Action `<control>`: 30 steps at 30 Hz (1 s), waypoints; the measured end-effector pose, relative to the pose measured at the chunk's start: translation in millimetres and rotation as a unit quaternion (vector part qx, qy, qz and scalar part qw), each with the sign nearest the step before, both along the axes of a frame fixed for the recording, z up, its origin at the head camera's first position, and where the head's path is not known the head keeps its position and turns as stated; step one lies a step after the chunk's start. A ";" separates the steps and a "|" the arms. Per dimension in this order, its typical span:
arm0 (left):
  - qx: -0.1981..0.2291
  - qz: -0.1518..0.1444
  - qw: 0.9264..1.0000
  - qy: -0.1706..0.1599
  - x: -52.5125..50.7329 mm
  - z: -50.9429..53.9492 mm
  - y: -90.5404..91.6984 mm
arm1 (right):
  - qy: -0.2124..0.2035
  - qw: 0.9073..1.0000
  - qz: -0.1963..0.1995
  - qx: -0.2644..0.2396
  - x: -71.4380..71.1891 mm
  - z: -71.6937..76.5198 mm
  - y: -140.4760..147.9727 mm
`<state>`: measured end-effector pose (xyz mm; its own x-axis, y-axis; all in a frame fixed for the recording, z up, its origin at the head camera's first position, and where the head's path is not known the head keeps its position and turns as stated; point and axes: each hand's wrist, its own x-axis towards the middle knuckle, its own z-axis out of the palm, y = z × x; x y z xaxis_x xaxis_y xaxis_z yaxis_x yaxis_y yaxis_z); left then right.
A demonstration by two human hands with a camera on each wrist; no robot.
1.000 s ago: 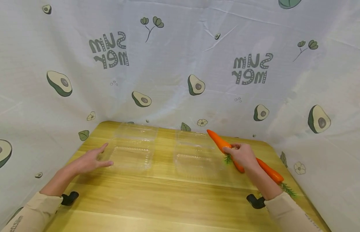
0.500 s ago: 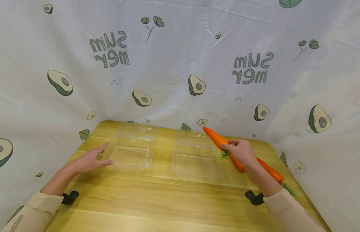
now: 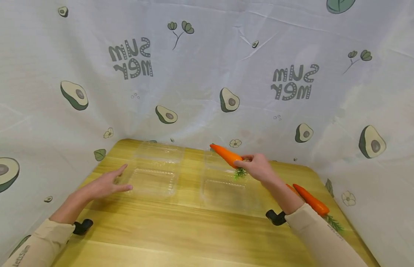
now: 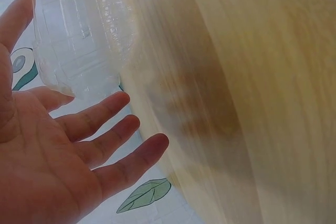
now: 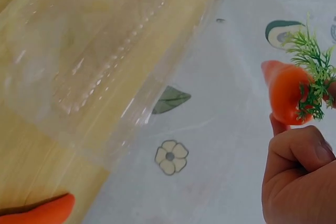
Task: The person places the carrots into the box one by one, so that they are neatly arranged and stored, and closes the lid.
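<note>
Since the earlier frame, the right hand (image 3: 260,168) has shifted toward the person's left, bringing a carrot (image 3: 225,155) from the side of the right container (image 3: 223,193) to a spot over its far half in the head view. The left hand (image 3: 105,183) keeps nearly the same place.

The right hand pinches the carrot near its leafy end, thumb on the near side. The carrot is raised in the air, its tip pointing away and to the left, and its green leaves (image 3: 241,173) hang just below the grip (the right wrist view shows them close up).

The left hand has its fingers spread and extended beside the left container (image 3: 151,181); whether a fingertip touches the plastic, I cannot tell.

Both containers are clear plastic, unfolded into two halves and lying side by side on the wooden counter (image 3: 180,237). A second carrot (image 3: 311,200) rests toward the right edge, its leaves nearest the person, and a third carrot (image 3: 291,188) is mostly hidden by the right forearm. Behind everything hangs a pale cloth (image 3: 193,74) printed with avocados, flowers and mirrored lettering.
</note>
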<state>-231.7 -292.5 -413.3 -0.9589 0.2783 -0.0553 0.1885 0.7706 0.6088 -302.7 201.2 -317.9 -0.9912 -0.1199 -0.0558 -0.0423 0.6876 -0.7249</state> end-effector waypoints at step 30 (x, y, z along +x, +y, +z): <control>0.003 0.000 1.000 -0.019 0.3 3.1 3.7 | -0.007 0.987 0.161 0.030 -33.1 -3.8 -107.7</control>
<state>-231.4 -288.8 -410.2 -0.9559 0.2794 -0.0907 0.1651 0.7665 0.6207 -335.9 93.6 -321.7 -0.9015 -0.4240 -0.0863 -0.2550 0.6817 -0.6858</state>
